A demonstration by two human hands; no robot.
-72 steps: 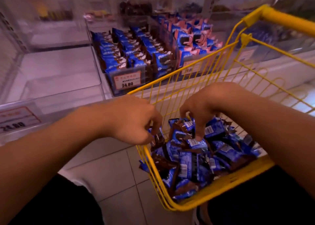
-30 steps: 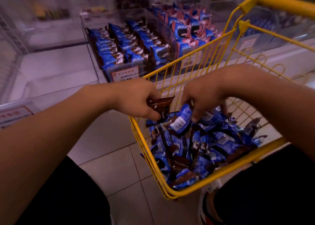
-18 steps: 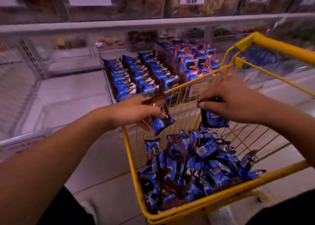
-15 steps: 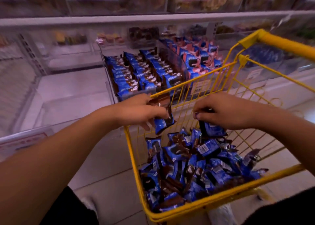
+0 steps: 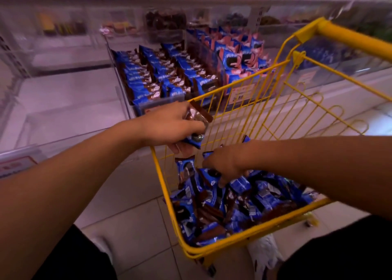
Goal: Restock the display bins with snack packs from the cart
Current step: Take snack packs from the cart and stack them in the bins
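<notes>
The yellow wire cart holds a heap of blue and brown snack packs. My left hand hovers over the cart's left rim and grips a small stack of snack packs. My right hand is lower, inside the cart, its fingers curled round packs at the top of the heap. Behind the cart, a clear display bin is filled with rows of the same blue packs. A second bin to its right holds blue and pink packs.
Clear empty bins with a red price tag stand to the left on the white shelf. The cart's yellow handle rises at the upper right. Tiled floor lies below, and a white shoe shows under the cart.
My right hand has dropped from above the heap down into the packs. My left hand has stayed at the rim with its packs. The view has tilted down slightly.
</notes>
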